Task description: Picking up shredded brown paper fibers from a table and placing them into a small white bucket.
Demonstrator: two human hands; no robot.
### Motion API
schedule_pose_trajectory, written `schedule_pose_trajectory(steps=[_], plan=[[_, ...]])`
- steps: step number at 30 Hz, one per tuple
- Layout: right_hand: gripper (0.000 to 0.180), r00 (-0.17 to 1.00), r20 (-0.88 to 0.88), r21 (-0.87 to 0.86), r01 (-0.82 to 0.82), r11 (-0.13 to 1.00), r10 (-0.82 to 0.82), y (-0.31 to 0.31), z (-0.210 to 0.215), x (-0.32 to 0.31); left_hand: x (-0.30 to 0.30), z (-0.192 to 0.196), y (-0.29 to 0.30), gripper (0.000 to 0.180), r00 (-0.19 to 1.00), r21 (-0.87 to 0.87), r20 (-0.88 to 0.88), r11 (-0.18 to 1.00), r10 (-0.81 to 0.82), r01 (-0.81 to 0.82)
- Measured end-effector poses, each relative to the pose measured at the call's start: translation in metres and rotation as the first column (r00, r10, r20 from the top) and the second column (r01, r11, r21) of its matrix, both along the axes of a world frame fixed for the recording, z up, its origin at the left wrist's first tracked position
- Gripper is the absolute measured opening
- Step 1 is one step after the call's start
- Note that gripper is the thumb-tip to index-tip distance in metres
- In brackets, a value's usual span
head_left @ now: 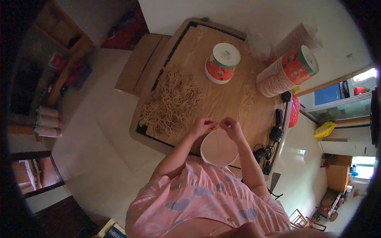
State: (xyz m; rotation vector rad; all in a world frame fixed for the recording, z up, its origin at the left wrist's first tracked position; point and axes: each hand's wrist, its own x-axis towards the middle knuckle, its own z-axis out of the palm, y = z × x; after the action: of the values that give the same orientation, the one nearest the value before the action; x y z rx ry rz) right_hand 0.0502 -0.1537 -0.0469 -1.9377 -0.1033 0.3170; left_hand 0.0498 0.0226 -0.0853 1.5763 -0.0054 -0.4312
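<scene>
At the table's near edge, close to my body, a round white paper bucket (220, 147) has its wide opening turned up toward me. Just over its far rim my left hand (203, 127) and my right hand (230, 127) are close together, fingers pinched. A small pale bit shows between the fingertips, too small to name. To the left lies a loose heap of beige cords (172, 102). Beyond my hands, a short stack of orange and white paper buckets (222, 65) sits upside down.
A tall tilted stack of paper buckets (278, 75) lies at the table's (234, 105) right side, with another stack (299, 37) behind it. Black adapters and cables (270, 148) line the right edge. A cardboard box (145, 61) stands beyond the left edge, and a clear plastic bag (258, 45) at the back.
</scene>
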Motion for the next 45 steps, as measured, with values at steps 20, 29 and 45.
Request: schedule_pose_trajectory(steps=[20,29,45], plan=[[0.008,1.000,0.021,-0.143,0.014,0.990,-0.011,0.009,0.012,-0.001,0.001,0.006,-0.003,0.012,0.999,-0.021,-0.032,0.999,0.035,-0.036],[0.010,0.997,0.072,-0.216,0.008,0.976,0.008,0.015,0.017,0.000,-0.002,0.005,-0.005,0.015,0.992,0.070,0.089,0.993,0.089,-0.096],[0.016,0.939,-0.343,0.067,0.015,0.998,0.009,-0.003,0.014,0.018,0.007,0.007,-0.012,0.014,0.993,0.064,-0.113,0.998,0.017,-0.009]])
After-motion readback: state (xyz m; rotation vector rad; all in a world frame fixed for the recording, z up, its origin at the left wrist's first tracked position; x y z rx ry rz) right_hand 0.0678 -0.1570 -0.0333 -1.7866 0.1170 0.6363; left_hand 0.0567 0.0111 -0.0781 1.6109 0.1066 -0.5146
